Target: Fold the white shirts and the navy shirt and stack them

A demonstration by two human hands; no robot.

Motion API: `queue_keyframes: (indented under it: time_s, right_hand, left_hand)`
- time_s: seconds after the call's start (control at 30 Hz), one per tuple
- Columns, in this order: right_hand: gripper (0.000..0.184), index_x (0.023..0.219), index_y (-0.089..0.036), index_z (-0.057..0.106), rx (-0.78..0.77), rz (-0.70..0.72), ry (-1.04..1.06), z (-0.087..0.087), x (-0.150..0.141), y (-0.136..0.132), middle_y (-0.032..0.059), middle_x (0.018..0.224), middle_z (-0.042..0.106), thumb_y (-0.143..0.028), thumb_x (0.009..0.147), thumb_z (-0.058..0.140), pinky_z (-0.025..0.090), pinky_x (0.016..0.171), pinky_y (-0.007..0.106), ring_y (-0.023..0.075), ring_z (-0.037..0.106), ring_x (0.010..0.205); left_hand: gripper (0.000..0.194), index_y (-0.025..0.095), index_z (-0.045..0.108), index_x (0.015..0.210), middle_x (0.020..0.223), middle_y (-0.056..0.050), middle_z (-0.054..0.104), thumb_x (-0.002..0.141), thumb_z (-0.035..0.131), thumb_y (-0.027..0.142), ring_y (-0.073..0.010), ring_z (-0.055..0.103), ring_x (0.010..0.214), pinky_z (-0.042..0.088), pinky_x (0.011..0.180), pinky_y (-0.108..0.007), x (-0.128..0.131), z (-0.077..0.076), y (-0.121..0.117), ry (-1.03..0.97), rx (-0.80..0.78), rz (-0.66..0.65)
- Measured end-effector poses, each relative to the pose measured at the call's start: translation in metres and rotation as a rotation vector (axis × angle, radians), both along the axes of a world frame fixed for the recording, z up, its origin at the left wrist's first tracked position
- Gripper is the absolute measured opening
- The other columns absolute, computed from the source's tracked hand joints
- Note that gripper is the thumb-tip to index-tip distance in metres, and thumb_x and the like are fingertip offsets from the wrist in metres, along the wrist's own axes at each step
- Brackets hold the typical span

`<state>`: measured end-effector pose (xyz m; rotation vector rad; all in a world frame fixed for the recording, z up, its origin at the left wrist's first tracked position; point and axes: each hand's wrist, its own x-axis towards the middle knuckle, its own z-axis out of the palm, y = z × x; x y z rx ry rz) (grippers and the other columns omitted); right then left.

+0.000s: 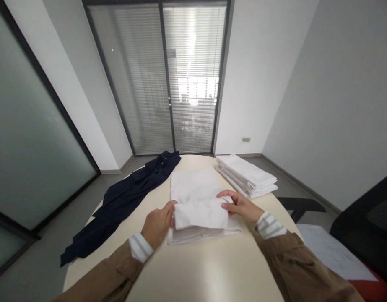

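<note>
"Left hand [158, 226] gripping something?"

"Yes, it pinches the left end of a folded flap on that white cloth [196, 184]; the right hand [242, 206] grips the flap's right end."

"Where's the cloth lying?"

"On the cream table [193, 268], between a navy garment [127, 195] at left and a stack of folded white cloths [248, 172] at right."

Two hands [157, 226] [243, 206], one white cloth [199, 215], one cloth pile [246, 173] and one dark garment [130, 193] are in view. There is one table [193, 268] and one chair [366, 220].
</note>
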<state>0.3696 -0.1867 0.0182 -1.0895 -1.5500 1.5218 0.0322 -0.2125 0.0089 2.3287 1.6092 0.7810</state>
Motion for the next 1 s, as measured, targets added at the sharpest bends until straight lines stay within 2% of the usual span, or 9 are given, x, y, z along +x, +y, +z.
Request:
queue_keyframes:
  time_s: [0.1,0.23,0.3,0.4,0.57,0.67,0.77,0.87,1.0]
  right_hand:
    - [0.060,0.114,-0.020,0.058,0.014,-0.004,0.035,-0.001,-0.002,0.000,-0.0004,0.087,0.063,-0.046,0.067,0.084,0.053,0.066,0.025,0.0132,0.061,0.074]
    - [0.070,0.120,-0.020,0.055,0.035,-0.013,-0.024,-0.006,0.001,0.003,-0.0072,0.068,0.054,-0.043,0.062,0.087,0.043,0.052,0.021,0.0084,0.050,0.055]
    - [0.070,0.122,-0.020,0.055,0.047,0.003,-0.050,-0.008,0.003,0.004,-0.0073,0.068,0.054,-0.041,0.063,0.087,0.041,0.051,0.021,0.0082,0.049,0.054]
    - [0.064,0.120,-0.021,0.058,0.114,-0.006,-0.100,-0.007,0.004,0.004,-0.0028,0.082,0.061,-0.038,0.065,0.085,0.044,0.056,0.022,0.0093,0.052,0.061]
    - [0.051,0.120,-0.020,0.065,0.313,-0.088,-0.308,-0.003,0.002,0.004,0.0059,0.112,0.066,-0.036,0.073,0.077,0.050,0.064,0.026,0.0145,0.061,0.076]
    - [0.045,0.116,-0.020,0.068,0.431,-0.120,-0.368,-0.001,0.001,0.005,0.0088,0.119,0.068,-0.037,0.075,0.074,0.053,0.085,0.036,0.0241,0.064,0.100]
    - [0.041,0.113,-0.019,0.069,0.524,-0.139,-0.391,0.001,-0.001,0.006,0.0102,0.115,0.070,-0.039,0.078,0.071,0.050,0.095,0.042,0.0274,0.065,0.106]
    - [0.035,0.109,-0.019,0.070,0.596,-0.185,-0.427,0.002,-0.001,0.007,0.0101,0.110,0.072,-0.039,0.080,0.070,0.049,0.095,0.043,0.0276,0.066,0.103]
    - [0.029,0.102,-0.020,0.070,0.647,-0.246,-0.468,0.001,0.002,0.010,0.0092,0.102,0.072,-0.041,0.082,0.068,0.051,0.089,0.041,0.0269,0.066,0.096]
  left_hand:
    - [0.047,0.024,0.055,0.136,0.063,0.000,0.064,0.102,0.033,0.047,-0.0166,0.062,0.046,0.041,0.047,-0.024,0.007,0.001,-0.004,-0.375,-0.261,0.021]
    - [0.059,0.025,0.043,0.146,0.089,-0.005,0.068,0.095,0.046,0.056,-0.0133,0.063,0.045,0.045,0.041,-0.023,0.012,0.002,-0.004,-0.912,-0.685,0.160]
    - [0.053,0.021,0.055,0.132,0.097,-0.007,0.069,0.089,0.059,0.051,-0.0141,0.069,0.062,0.054,0.055,-0.025,0.013,0.002,-0.004,-1.108,-0.737,0.166]
    - [0.047,0.015,0.063,0.113,0.101,-0.009,0.070,0.077,0.076,0.042,-0.0169,0.070,0.085,0.057,0.078,-0.029,0.016,-0.001,-0.004,-1.252,-0.623,0.109]
    - [0.057,0.015,0.055,0.114,0.108,-0.009,0.067,0.066,0.082,0.032,-0.0209,0.066,0.102,0.054,0.092,-0.035,0.020,-0.014,-0.003,-1.180,-0.358,0.005]
    - [0.060,0.019,0.048,0.119,0.118,-0.011,0.061,0.068,0.079,0.027,-0.0233,0.063,0.110,0.057,0.085,-0.034,0.024,-0.020,-0.004,-1.056,-0.277,-0.005]
    - [0.059,0.022,0.044,0.122,0.129,-0.012,0.052,0.072,0.074,0.026,-0.0228,0.060,0.110,0.058,0.075,-0.030,0.029,-0.021,-0.005,-0.850,-0.145,0.028]
    - [0.057,0.023,0.043,0.126,0.131,-0.011,0.050,0.076,0.070,0.024,-0.0198,0.061,0.102,0.056,0.072,-0.028,0.033,-0.021,-0.001,-0.715,-0.022,0.046]
    - [0.037,0.021,0.049,0.114,0.110,-0.005,0.057,0.081,0.067,0.024,-0.0109,0.058,0.071,0.049,0.061,-0.023,0.033,-0.018,0.007,-0.707,0.040,0.091]
